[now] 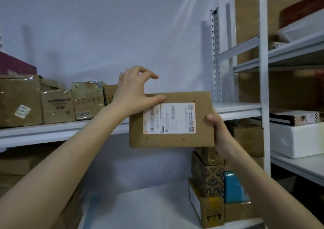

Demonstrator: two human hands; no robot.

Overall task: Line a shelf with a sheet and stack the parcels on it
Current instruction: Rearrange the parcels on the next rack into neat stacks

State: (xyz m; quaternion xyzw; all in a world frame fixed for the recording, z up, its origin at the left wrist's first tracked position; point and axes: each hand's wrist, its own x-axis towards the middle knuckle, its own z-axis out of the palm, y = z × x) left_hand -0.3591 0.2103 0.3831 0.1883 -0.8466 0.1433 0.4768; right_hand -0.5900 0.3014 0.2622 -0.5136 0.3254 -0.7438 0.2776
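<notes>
Now holding labelled cardboard parcel (171,120) up against front edge of white shelf (236,108). Left hand (133,91): thumb pressed on parcel's top-left corner, fingers arched apart above it (not touching). Right hand (219,128) clamped on parcel's right edge, thumb in front. Taped boxes (57,105) line shelf's left end.

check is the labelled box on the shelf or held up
Held up: right hand grips the labelled box at its right edge, left hand touches its top corner, bottom below the shelf.
</notes>
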